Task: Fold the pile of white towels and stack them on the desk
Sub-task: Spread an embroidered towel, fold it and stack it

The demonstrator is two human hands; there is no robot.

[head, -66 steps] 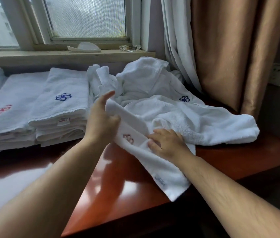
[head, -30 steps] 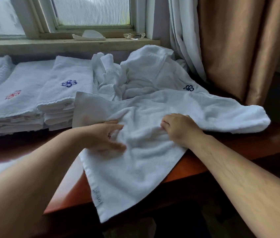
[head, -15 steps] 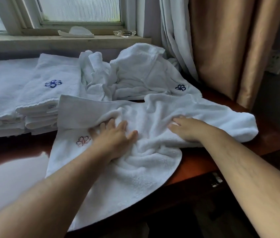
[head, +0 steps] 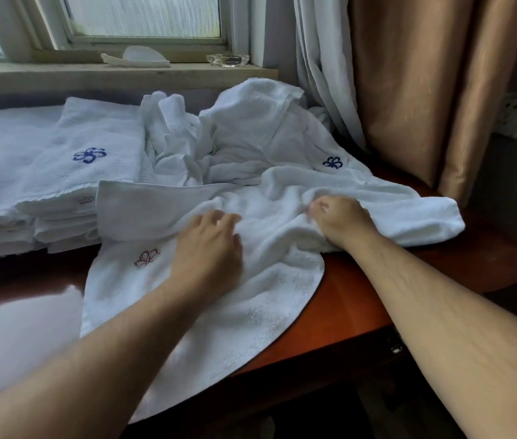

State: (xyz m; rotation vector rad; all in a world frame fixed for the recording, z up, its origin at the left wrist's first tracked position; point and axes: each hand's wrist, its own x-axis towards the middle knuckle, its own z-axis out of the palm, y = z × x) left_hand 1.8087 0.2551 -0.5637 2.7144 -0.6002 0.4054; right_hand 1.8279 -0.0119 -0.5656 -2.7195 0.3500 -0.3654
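Bench (head: 361, 312): red-brown wood under a window, carrying all the linen.

Spread towel (head: 250, 318): the item in work. It lies across the near middle of the bench with its lower edge hanging over the front. This probably gives it room to be flattened before the first fold. Its middle is rucked and its far-left border rests against the folded stacks.

Loose pile (head: 250, 131): crumpled white towels lie behind the spread towel, against the wall and curtain. They are within reach, presumably so they can be drawn forward one at a time.

Folded stacks (head: 70, 172): two are visible at the left, squared, emblems up and touching each other. They sit clear of the working area, which suggests finished items go there.

Left grip (head: 209, 248): apart, with fingers extended and the palm down on the towel's centre. It appears to be pinning or smoothing the cloth.

Right grip (head: 339, 221): fingers are curled into a raised ridge of the same towel near its right side, seemingly pinching it. It is likely taking up slack against the left. The view is slightly blurred.

Red emblem (head: 147, 258): face up, just left of the left grip.

Finding: the task is partly complete and the spread towel is not yet folded.
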